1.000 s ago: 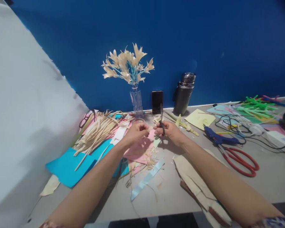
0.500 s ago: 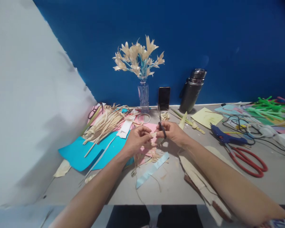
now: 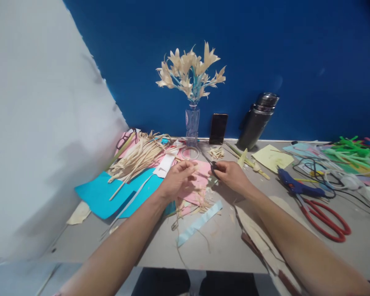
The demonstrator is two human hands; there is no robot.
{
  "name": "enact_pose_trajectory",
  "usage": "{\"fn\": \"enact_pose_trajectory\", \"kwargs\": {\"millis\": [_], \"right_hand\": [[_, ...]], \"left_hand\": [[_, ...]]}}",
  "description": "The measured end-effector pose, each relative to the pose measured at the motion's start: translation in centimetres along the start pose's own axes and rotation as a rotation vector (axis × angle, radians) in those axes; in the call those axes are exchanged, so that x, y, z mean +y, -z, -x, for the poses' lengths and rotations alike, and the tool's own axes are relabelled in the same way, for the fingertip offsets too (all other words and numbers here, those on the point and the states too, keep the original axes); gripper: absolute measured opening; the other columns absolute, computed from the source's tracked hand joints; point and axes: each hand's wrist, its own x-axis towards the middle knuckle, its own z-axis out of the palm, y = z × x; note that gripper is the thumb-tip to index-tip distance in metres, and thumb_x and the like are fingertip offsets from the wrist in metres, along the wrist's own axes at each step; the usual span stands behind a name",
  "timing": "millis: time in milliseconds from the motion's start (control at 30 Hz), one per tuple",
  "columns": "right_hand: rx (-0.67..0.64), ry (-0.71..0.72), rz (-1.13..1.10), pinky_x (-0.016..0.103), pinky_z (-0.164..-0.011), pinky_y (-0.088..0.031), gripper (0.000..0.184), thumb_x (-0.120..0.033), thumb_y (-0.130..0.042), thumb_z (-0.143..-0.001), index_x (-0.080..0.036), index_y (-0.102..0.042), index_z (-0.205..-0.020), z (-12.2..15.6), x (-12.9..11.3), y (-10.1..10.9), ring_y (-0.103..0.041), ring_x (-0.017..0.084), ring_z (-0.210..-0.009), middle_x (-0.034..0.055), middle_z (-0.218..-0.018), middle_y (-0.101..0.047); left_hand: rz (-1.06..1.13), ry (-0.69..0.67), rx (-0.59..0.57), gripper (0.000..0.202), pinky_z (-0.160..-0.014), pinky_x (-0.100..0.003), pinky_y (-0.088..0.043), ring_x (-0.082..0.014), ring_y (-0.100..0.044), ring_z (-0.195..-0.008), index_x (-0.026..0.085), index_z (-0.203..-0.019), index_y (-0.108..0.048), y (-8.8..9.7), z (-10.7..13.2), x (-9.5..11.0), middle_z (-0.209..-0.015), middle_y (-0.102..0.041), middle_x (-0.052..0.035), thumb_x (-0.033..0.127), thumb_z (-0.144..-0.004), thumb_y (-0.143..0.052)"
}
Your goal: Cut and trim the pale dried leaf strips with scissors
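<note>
1. From where I stand, the whole thing turns on the gap between the small black scissors (image 3: pixel 215 165) and the pale piece (image 3: pixel 196 168) at the other hand. The scissors' long axis slants away from the person and leftward, so the blades point past the piece towards the ring-shaped roll (image 3: pixel 198 154), rather than straight at it.

2. The right hand (image 3: pixel 234 176) is the nearer one to the scissors: its fingers are curled closed around the black handles. I can't make out how wide the blades are parted.

3. The left hand (image 3: pixel 180 176) has thumb and fingers drawn together in a pinch. They seem to have that pale piece at their tips, though it is too small for me to tell its shape. The two hands are near each other but apart, over the pink sheet (image 3: pixel 200 181).

4. Just beyond the blades lie pale clippings (image 3: pixel 216 153); the roll is the closest thing in the scissors' line. Nearer the person, a light blue strip (image 3: pixel 200 223) lies slantwise on the tabletop (image 3: pixel 160 253).

5. Left of the hands, a bundle of dry strips (image 3: pixel 138 156) lies partly over blue sheets (image 3: pixel 95 193). Well off to the right are the blue glue gun (image 3: pixel 299 185) and the red-handled scissors (image 3: pixel 327 218), clear of both hands.
</note>
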Motion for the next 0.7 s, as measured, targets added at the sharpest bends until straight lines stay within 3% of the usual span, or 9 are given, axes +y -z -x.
{"fn": "enact_pose_trajectory", "kwargs": {"millis": [67, 167, 267, 467, 633, 700], "right_hand": [[0.014, 0.068, 0.118, 0.024, -0.052, -0.031, 0.018, -0.03, -0.061, -0.078, -0.018, -0.062, -0.064, 0.3, -0.1, -0.5, -0.051, 0.014, -0.057, -0.0004, -0.059, -0.06], [-0.028, 0.108, 0.069, 0.024, -0.055, -0.034, 0.01, -0.025, -0.062, -0.075, -0.02, -0.067, -0.069, 1.0, -0.5, -1.4, -0.056, 0.016, -0.06, 0.0008, -0.065, -0.067], [-0.072, 0.082, -0.053, 0.025, -0.055, -0.037, 0.01, -0.026, -0.063, -0.075, -0.02, -0.07, -0.072, 1.4, -1.0, -1.8, -0.057, 0.017, -0.058, 0.0004, -0.065, -0.068], [-0.165, 0.108, -0.106, 0.024, -0.055, -0.037, 0.017, -0.029, -0.06, -0.082, -0.019, -0.073, -0.078, 0.9, -1.1, -0.9, -0.056, 0.015, -0.055, -0.0011, -0.064, -0.067], [-0.058, 0.15, 0.359, 0.027, -0.066, -0.037, 0.021, -0.031, -0.057, -0.089, -0.018, -0.073, -0.088, 0.6, -0.4, -0.1, -0.061, 0.02, -0.076, 0.0062, -0.082, -0.07], [-0.091, 0.121, 0.571, 0.028, -0.067, -0.036, 0.022, -0.03, -0.055, -0.091, -0.016, -0.072, -0.091, 0.8, -0.2, -0.2, -0.061, 0.022, -0.08, 0.0101, -0.087, -0.067]], "left_hand": [[0.041, 0.037, -0.053, 0.034, -0.057, -0.028, -0.054, -0.0128, -0.064, -0.066, 0.016, -0.074, -0.055, -0.6, 0.4, -0.2, -0.102, -0.067, -0.0053, 0.037, -0.069, -0.081], [0.127, 0.04, -0.111, 0.033, -0.055, -0.027, -0.053, -0.0128, -0.063, -0.063, 0.015, -0.074, -0.056, -1.7, 0.7, -1.1, -0.095, -0.068, -0.0058, 0.035, -0.068, -0.082], [0.188, -0.009, -0.07, 0.035, -0.059, -0.029, -0.054, -0.0144, -0.064, -0.066, 0.014, -0.071, -0.057, -2.0, 0.3, -1.9, -0.088, -0.069, -0.0059, 0.034, -0.064, -0.085], [0.155, -0.03, -0.036, 0.036, -0.059, -0.034, -0.056, -0.0174, -0.066, -0.069, 0.014, -0.07, -0.057, -1.6, -0.4, -2.1, -0.098, -0.069, -0.008, 0.037, -0.064, -0.084], [-0.062, -0.061, 0.212, 0.031, -0.05, -0.021, -0.048, -0.0082, -0.054, -0.05, 0.015, -0.07, -0.059, -1.1, -0.4, -2.0, -0.057, -0.056, 0.0027, 0.036, -0.067, -0.081], [-0.086, -0.034, 0.217, 0.031, -0.045, -0.019, -0.043, -0.007, -0.05, -0.044, 0.015, -0.071, -0.059, -0.8, -0.5, -2.0, -0.053, -0.055, 0.0032, 0.038, -0.068, -0.079]]}}
